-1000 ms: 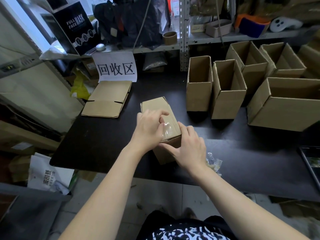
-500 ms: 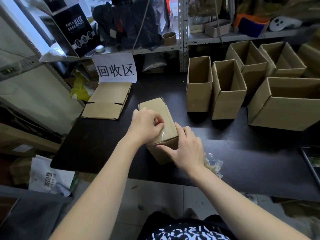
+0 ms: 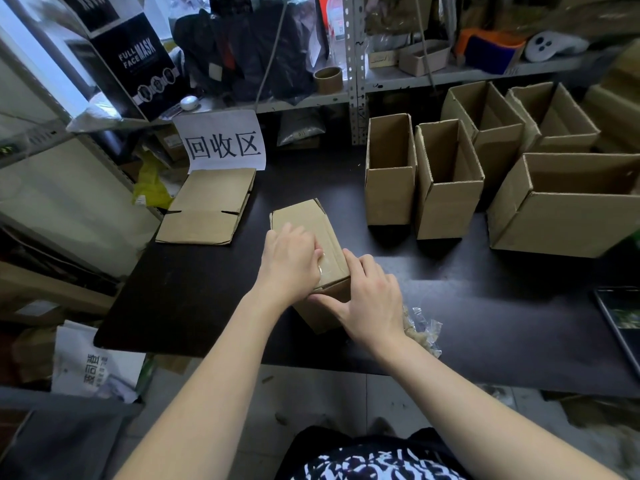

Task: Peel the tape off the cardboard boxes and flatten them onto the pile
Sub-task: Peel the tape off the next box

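A small closed cardboard box [image 3: 304, 220] lies on the black table [image 3: 194, 299], its top sealed with clear tape [image 3: 330, 263]. My left hand [image 3: 291, 261] sits on top of the box, fingers curled, pinching at the tape near the box's near end. My right hand [image 3: 370, 299] grips the near right corner of the box and steadies it. A flattened box [image 3: 207, 206] lies on the table at the back left, under a white paper sign [image 3: 223, 143].
Several open empty boxes [image 3: 446, 188] stand upright at the back right, the biggest [image 3: 568, 216] at the far right. A crumpled wad of peeled tape [image 3: 422, 327] lies by my right wrist. Cluttered metal shelves [image 3: 356, 81] run behind the table. A dark tray edge [image 3: 620, 320] shows far right.
My left hand has slid a little toward me along the box top, fingers curling tighter on the tape. The box has shifted slightly. My right hand keeps its hold.
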Tool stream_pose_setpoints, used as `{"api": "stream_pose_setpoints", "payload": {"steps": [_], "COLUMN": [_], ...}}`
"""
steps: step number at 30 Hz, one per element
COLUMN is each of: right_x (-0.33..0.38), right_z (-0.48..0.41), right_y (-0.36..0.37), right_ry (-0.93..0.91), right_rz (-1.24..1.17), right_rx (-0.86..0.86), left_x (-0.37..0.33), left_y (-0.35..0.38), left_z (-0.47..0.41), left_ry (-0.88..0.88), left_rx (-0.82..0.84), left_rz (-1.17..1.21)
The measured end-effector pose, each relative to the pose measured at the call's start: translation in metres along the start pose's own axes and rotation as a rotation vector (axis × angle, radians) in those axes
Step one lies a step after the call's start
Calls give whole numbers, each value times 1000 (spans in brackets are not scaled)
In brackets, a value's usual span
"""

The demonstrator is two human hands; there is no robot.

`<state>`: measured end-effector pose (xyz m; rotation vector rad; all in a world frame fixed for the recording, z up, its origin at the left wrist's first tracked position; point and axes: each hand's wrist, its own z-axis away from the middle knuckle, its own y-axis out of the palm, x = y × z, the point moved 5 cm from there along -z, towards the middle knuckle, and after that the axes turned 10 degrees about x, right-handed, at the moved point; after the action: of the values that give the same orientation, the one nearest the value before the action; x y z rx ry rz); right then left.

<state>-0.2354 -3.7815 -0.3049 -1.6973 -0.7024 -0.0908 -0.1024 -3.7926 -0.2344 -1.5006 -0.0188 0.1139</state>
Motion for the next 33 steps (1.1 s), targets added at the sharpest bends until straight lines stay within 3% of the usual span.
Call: {"api": "stream_pose_setpoints", "payload": {"steps": [6,13,22,33], "right_x": [-1,-2,-1,-2], "right_z": [-2,-2,-3,-2], "right_y": [-1,-1,0,-1], "right_ry": [5,21,4,9], "right_rz": [3,-14,-25,7], "right_rx": [0,10,26,-3], "left_x": [1,19,17,3], "left_y": [7,2,-5,5], "left_z": [1,10,6,1], "left_ry": [-38,-12,-66,-16], "left_rx": [-20,-103,-109,-64], "left_rz": [-5,382,404,272]}}
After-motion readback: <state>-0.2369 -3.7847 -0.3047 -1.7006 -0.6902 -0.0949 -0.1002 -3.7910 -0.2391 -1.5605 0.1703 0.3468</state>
